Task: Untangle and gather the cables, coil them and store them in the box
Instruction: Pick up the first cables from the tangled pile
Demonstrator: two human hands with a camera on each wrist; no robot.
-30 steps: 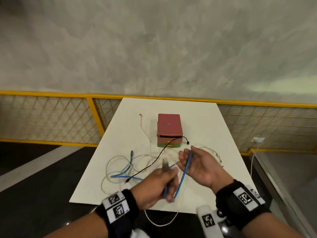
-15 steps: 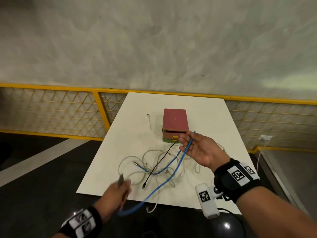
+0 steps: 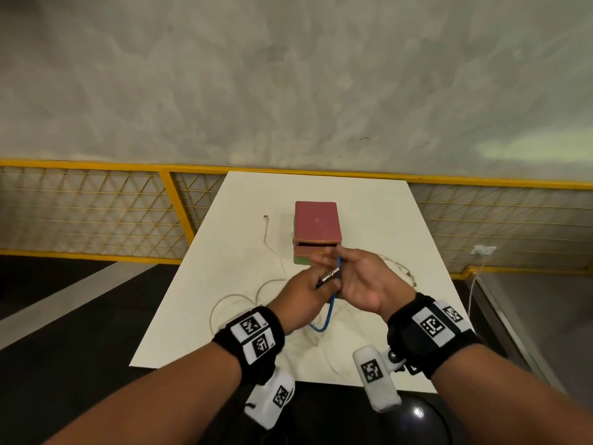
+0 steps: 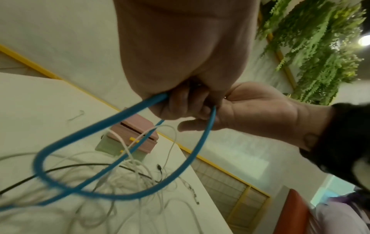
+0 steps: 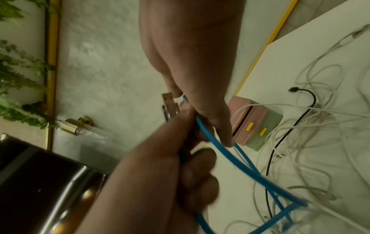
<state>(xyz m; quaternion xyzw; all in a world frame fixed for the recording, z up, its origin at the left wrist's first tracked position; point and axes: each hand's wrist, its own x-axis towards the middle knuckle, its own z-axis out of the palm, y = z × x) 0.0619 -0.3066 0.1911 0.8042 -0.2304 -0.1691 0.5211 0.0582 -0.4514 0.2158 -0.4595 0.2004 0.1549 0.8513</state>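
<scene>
Both hands meet just in front of the pink-lidded box (image 3: 316, 224) on the white table (image 3: 224, 268). My left hand (image 3: 309, 289) grips the blue cable (image 3: 324, 321) near its metal plug (image 3: 330, 275). My right hand (image 3: 359, 277) pinches the same cable beside the plug. A loop of the blue cable (image 4: 112, 195) hangs below the two hands, above the tangle. The right wrist view shows the plug (image 5: 169, 101) sticking out past the fingers and the blue cable (image 5: 218, 152) running down between both hands. A black cable (image 5: 280, 142) and white cables (image 5: 320, 123) lie tangled by the box (image 5: 254, 123).
A white cable end (image 3: 266, 229) lies left of the box, and more white cable (image 3: 398, 268) trails to the right. A yellow mesh railing (image 3: 173, 200) runs behind the table. A dark round object (image 3: 414, 419) sits below the near table edge.
My left hand, stretched out low to the left half a second ago, has come back up to the right hand. The blue cable, pulled out long before, now hangs as a loop.
</scene>
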